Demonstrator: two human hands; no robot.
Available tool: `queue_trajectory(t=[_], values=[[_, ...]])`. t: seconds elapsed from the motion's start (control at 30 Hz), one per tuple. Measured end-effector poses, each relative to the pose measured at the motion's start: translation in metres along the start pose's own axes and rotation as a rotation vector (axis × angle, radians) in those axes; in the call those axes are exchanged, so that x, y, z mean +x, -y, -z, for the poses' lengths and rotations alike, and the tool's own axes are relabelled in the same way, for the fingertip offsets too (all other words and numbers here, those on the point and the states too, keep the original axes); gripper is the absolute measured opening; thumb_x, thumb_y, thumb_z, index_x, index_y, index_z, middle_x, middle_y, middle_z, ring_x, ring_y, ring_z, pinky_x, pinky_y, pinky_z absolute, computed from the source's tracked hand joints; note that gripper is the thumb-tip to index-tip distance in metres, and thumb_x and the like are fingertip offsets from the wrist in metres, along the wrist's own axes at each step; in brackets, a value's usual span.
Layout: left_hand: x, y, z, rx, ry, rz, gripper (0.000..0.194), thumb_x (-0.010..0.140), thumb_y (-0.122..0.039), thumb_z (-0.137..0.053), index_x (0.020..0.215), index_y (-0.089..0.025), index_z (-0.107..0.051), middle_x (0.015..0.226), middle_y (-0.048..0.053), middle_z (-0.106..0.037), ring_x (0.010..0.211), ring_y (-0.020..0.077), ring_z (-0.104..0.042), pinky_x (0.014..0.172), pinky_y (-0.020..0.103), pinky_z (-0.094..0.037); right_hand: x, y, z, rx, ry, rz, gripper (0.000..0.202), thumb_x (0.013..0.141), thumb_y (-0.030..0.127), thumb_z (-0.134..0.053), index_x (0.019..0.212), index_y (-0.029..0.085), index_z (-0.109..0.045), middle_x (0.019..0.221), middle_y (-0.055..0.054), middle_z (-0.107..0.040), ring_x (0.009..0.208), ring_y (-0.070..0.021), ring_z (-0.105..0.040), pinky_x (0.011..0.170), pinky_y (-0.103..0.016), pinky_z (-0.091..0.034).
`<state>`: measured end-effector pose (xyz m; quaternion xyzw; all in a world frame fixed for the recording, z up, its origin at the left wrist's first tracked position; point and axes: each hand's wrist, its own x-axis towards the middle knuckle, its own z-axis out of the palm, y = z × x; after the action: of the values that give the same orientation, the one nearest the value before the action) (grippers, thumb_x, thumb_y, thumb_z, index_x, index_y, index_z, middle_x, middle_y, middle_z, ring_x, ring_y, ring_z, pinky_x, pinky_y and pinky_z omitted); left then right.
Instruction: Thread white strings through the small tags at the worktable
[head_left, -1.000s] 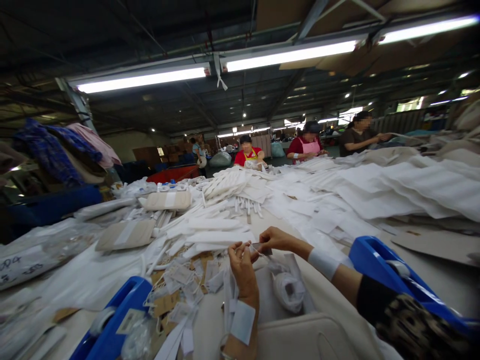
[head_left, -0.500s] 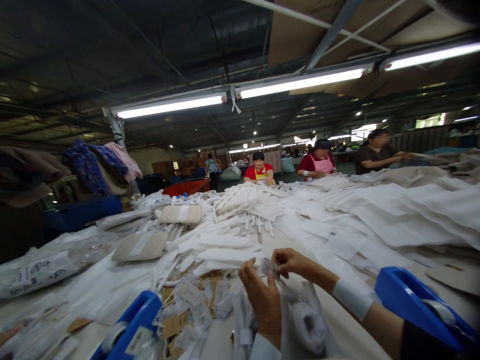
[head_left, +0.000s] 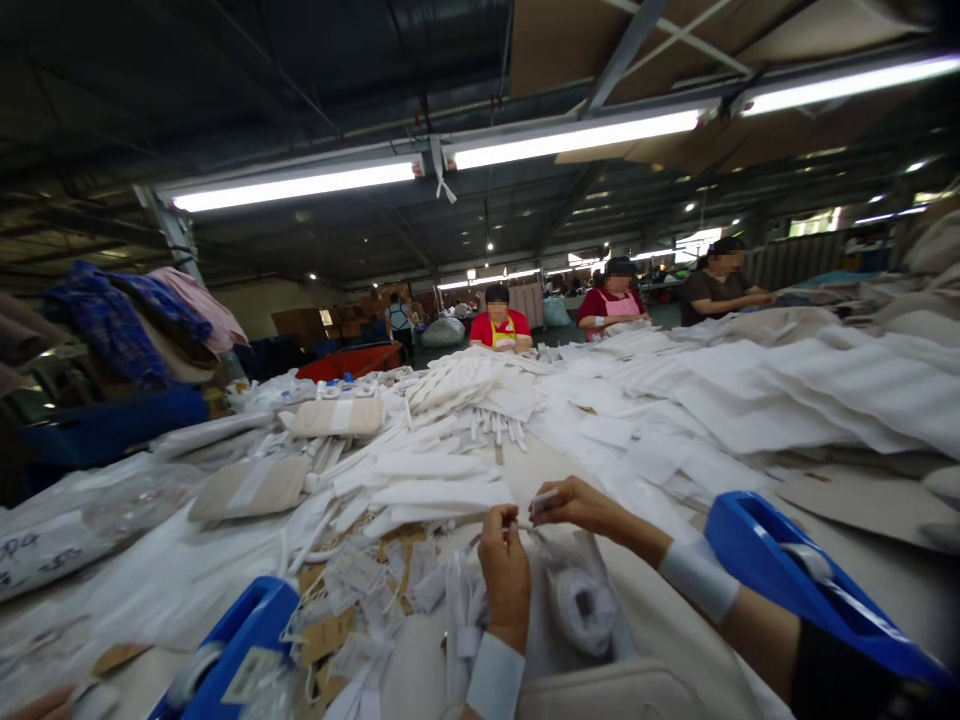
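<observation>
My right hand (head_left: 576, 506) pinches a small pale tag (head_left: 546, 500) between thumb and fingers. Close beside it, my left hand (head_left: 505, 575) is closed at the fingertips, with something too small to make out in them. Both hands are above a rolled white foam sheet (head_left: 586, 608) and a beige padded piece (head_left: 626, 692). To the left of my left hand lies a heap of brown card tags (head_left: 328, 635) with strings and clear sleeves. Each of my wrists wears a pale band.
Blue tape dispensers stand at left (head_left: 244, 640) and right (head_left: 806, 580). White foam strips (head_left: 442, 480) and sheets (head_left: 757, 390) cover much of the table. Banded beige pieces (head_left: 251, 488) lie left. Several people work beyond; another person's hand (head_left: 45, 705) shows bottom left.
My hands have come closer together at the fingertips, and the tag that was between them is now in my right fingers. The view has shifted, showing more of the beige padded piece.
</observation>
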<state>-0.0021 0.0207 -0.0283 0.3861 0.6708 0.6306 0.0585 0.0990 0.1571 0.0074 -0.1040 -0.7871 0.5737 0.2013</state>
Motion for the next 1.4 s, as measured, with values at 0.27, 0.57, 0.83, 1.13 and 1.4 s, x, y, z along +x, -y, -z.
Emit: queue_trajectory(t=[0.27, 0.57, 0.83, 1.13, 1.4], values=[[0.003, 0.002, 0.0, 0.073, 0.06, -0.056, 0.026, 0.077, -0.009, -0.044, 0.092, -0.016, -0.065, 0.099, 0.009, -0.067, 0.095, 0.0212, -0.059, 0.088, 0.037, -0.045, -0.026, 0.019, -0.002, 0.041, -0.118, 0.077, 0.027, 0.072, 0.04, -0.072, 0.086, 0.017, -0.076, 0.087, -0.006, -0.074, 0.086, -0.021, -0.065, 0.082, -0.032, -0.048], [-0.003, -0.008, -0.001, 0.275, 0.143, -0.227, 0.036, 0.081, -0.001, -0.044, 0.085, -0.02, -0.075, 0.092, 0.007, -0.065, 0.096, 0.0218, -0.053, 0.087, 0.035, -0.043, -0.033, 0.026, -0.006, 0.035, -0.233, 0.099, 0.018, 0.069, 0.02, -0.06, 0.075, 0.017, -0.077, 0.074, -0.003, -0.073, 0.069, -0.0152, -0.06, 0.066, -0.026, -0.044], [-0.006, -0.004, -0.005, 0.448, 0.205, -0.137, 0.046, 0.072, 0.008, -0.04, 0.086, -0.019, -0.076, 0.097, 0.007, -0.065, 0.098, 0.0225, -0.052, 0.09, 0.034, -0.043, -0.031, 0.021, -0.006, 0.04, -0.369, 0.028, 0.019, 0.067, 0.026, -0.06, 0.071, 0.016, -0.075, 0.074, -0.005, -0.074, 0.071, -0.0176, -0.063, 0.065, -0.027, -0.045], [0.004, 0.003, -0.002, -0.063, 0.018, -0.046, 0.041, 0.07, 0.001, -0.044, 0.096, -0.017, -0.07, 0.107, 0.009, -0.066, 0.105, 0.0206, -0.057, 0.1, 0.037, -0.04, -0.031, -0.011, 0.02, -0.02, -0.597, -0.428, 0.013, 0.071, 0.022, -0.062, 0.063, 0.012, -0.061, 0.06, -0.01, -0.068, 0.053, -0.0197, -0.064, 0.051, -0.032, -0.052], [0.01, 0.009, 0.004, -0.29, -0.049, 0.095, 0.026, 0.078, -0.023, -0.047, 0.093, -0.016, -0.067, 0.09, 0.007, -0.067, 0.08, 0.0157, -0.06, 0.066, 0.026, -0.047, -0.087, 0.047, -0.027, -0.421, -0.659, -0.146, 0.028, 0.076, 0.008, -0.053, 0.099, 0.02, -0.064, 0.108, -0.007, -0.062, 0.11, -0.0216, -0.053, 0.099, -0.037, -0.04]])
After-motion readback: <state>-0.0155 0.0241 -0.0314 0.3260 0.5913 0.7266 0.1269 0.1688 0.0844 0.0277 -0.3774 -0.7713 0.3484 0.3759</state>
